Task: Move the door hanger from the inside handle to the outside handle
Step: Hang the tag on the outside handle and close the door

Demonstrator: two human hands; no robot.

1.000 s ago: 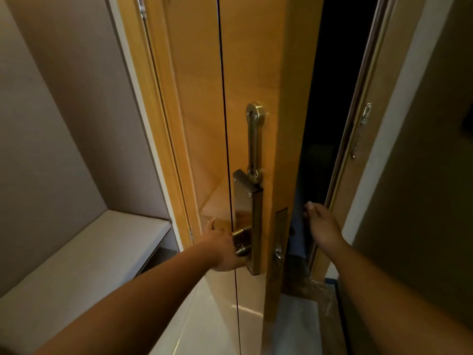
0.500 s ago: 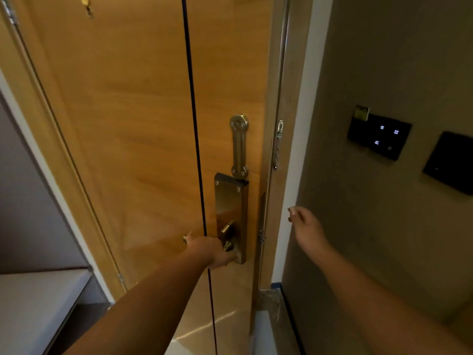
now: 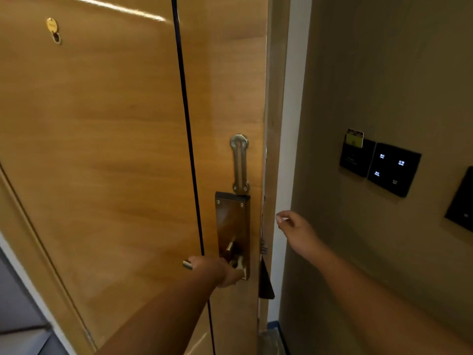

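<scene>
My left hand is shut on the inside lever handle of the wooden door, below the brass lock plate. The door stands almost closed against its frame. A dark flat piece, which may be the door hanger, sticks out of the narrow gap at the door's edge at handle height; the rest of it is hidden. My right hand hovers by the white frame strip, fingers loosely curled, holding nothing. The outside handle is hidden behind the door.
A metal swing guard is mounted above the lock plate, and a peephole with a brass cover sits high on the door. On the right wall are a key card holder and a black switch panel.
The door has swung from wide open to almost closed, pulled by my left hand on the handle. The dark opening has vanished. My right hand has stayed near the frame, empty.
</scene>
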